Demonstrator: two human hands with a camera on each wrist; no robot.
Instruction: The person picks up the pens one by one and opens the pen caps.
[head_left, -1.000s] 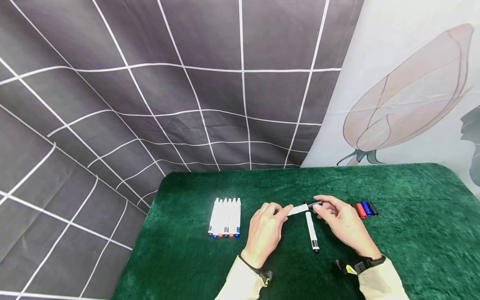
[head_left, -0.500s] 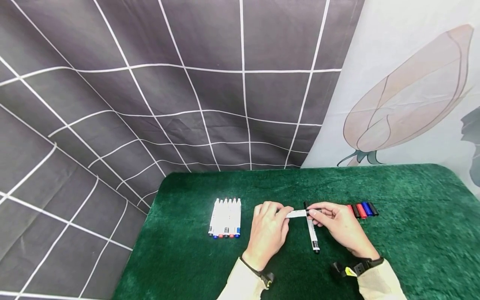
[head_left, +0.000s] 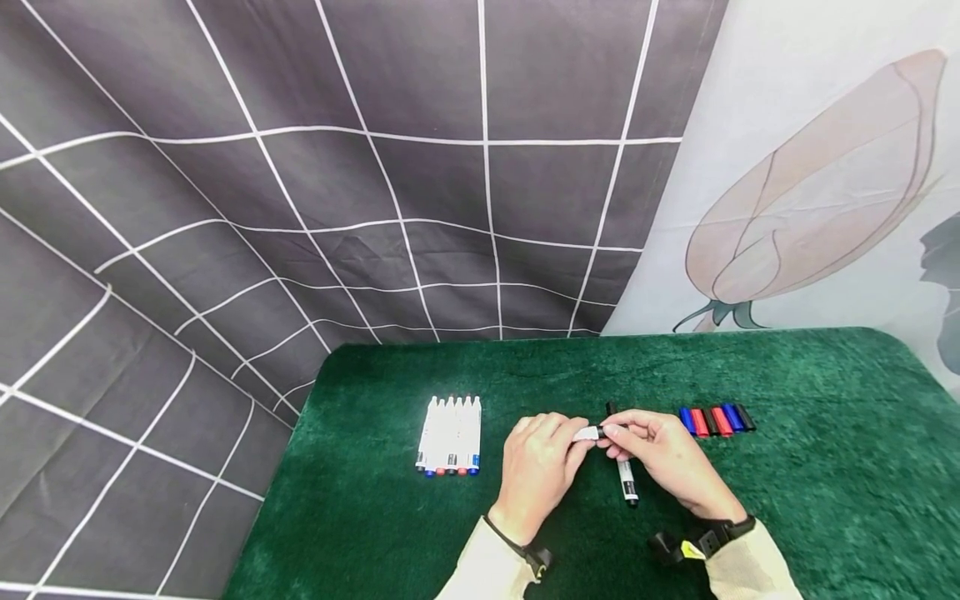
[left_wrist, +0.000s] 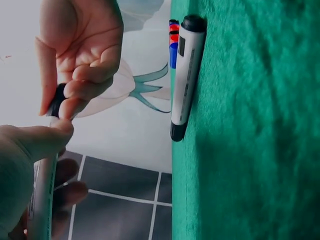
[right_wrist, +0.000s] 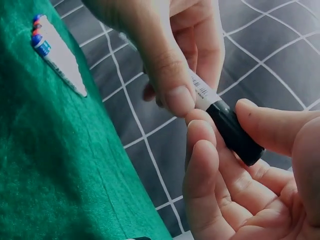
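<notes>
Held across in front of me is a white marker [head_left: 587,434] with a black cap [right_wrist: 235,134]. My left hand [head_left: 538,475] grips its barrel, fingers and thumb wrapped around it. The cap is pinched between thumb and fingers of my right hand [head_left: 670,462]; in the right wrist view the cap meets the barrel. Beneath the right fingers a second marker [left_wrist: 189,75], white with black ends, lies on the green cloth, its middle partly hidden in the head view.
Several white markers without caps [head_left: 452,433] lie side by side on the left of the green table [head_left: 360,525]. To the right sits a row of loose blue, red and black caps [head_left: 717,421]. A grey grid curtain [head_left: 420,183] hangs behind.
Both hands have come slightly nearer to me with the marker, and the right hand has shifted left, closer to the left hand. More of the loose caps now show.
</notes>
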